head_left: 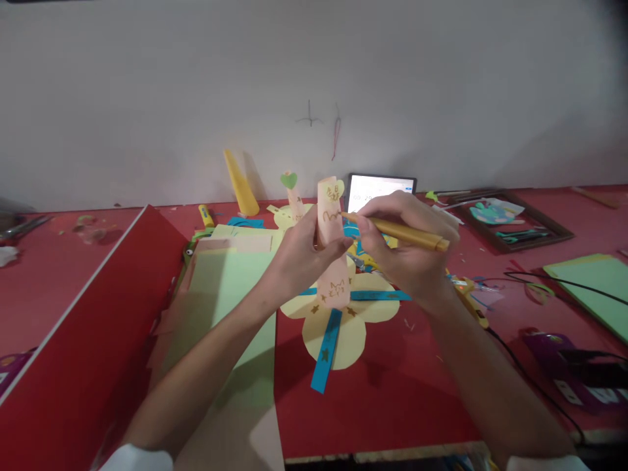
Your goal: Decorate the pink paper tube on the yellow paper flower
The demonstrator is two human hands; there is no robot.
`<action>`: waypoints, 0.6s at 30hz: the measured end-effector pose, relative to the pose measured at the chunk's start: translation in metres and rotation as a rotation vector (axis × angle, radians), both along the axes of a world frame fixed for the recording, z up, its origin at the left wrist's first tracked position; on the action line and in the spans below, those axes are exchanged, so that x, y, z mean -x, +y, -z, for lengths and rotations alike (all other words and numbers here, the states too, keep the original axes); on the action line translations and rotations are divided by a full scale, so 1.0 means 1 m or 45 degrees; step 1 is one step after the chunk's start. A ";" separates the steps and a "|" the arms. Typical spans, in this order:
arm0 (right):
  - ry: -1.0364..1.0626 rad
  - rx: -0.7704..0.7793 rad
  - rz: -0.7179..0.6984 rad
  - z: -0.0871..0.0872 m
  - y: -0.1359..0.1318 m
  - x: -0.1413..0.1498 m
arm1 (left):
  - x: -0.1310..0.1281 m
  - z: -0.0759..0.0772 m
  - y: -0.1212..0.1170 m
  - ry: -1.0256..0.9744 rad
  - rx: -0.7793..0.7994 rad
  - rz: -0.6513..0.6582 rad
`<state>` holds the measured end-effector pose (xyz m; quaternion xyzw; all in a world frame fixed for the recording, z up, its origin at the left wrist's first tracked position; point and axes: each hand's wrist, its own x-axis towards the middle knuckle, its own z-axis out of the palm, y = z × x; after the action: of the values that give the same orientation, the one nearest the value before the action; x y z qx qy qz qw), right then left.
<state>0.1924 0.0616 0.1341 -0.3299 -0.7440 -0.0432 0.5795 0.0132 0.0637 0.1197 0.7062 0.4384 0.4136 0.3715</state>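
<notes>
A rolled pale pink paper tube (334,281) stands upright on a pale yellow flower-shaped paper base (353,340), with gold drawings and writing on its side. My left hand (307,252) is wrapped round the tube's middle. In my right hand (417,248) is a gold marker pen (409,234), its tip at a gold line near the tube's upper part. Blue paper strips (326,353) with gold stars lie across the petals. A small pale green heart shows at the tube's top edge. Behind my left hand stands a similar tube with a green heart (289,180).
Pale green paper sheets (230,281) lie left, beside a red upright board (98,327). A yellow cone (240,183) and a lit tablet (383,186) stand near the wall. Right are a brown tray (534,239), a yellow glue gun (468,301) with its cord, and green sheets (593,284).
</notes>
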 end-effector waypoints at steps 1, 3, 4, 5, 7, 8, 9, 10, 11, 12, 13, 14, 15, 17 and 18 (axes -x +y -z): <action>0.001 -0.006 -0.013 0.000 0.000 0.000 | 0.000 0.000 0.000 -0.006 0.006 -0.002; 0.002 -0.020 -0.036 -0.001 0.000 0.000 | 0.000 0.000 0.000 -0.016 0.010 -0.005; 0.012 -0.030 -0.042 -0.001 -0.001 0.000 | 0.000 0.000 0.000 -0.019 0.008 -0.008; 0.028 -0.039 -0.048 -0.001 -0.001 0.000 | 0.000 0.000 0.000 -0.021 0.005 -0.010; 0.054 -0.045 -0.074 -0.001 -0.003 -0.001 | 0.000 0.000 0.000 -0.032 0.006 -0.007; 0.053 -0.035 -0.095 -0.002 -0.004 -0.001 | 0.000 0.000 0.000 -0.042 0.013 -0.002; 0.040 -0.018 -0.117 -0.002 -0.006 -0.001 | 0.000 0.000 0.000 -0.056 0.022 0.003; 0.018 0.002 -0.134 -0.002 -0.007 -0.001 | -0.001 0.000 0.001 -0.070 0.031 0.013; -0.006 0.015 -0.145 -0.003 -0.007 -0.001 | -0.001 0.000 0.001 -0.084 0.036 0.022; -0.024 0.021 -0.147 -0.003 -0.008 -0.001 | -0.001 -0.001 0.000 -0.096 0.037 0.029; -0.032 0.020 -0.142 -0.003 -0.008 0.000 | -0.001 -0.001 0.000 -0.107 0.032 0.035; -0.034 0.012 -0.134 -0.003 -0.008 0.000 | -0.001 -0.001 0.000 -0.116 0.025 0.041; -0.033 0.002 -0.128 -0.003 -0.007 0.000 | -0.002 -0.001 0.000 -0.123 0.018 0.046; -0.028 -0.010 -0.126 -0.003 -0.007 0.000 | -0.002 -0.001 0.000 -0.127 0.012 0.054; -0.029 -0.009 -0.130 -0.003 -0.006 0.000 | -0.002 -0.001 0.000 -0.126 0.012 0.057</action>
<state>0.1922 0.0553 0.1372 -0.2888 -0.7663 -0.0200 0.5735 0.0152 0.0640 0.1205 0.6927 0.4055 0.4375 0.4053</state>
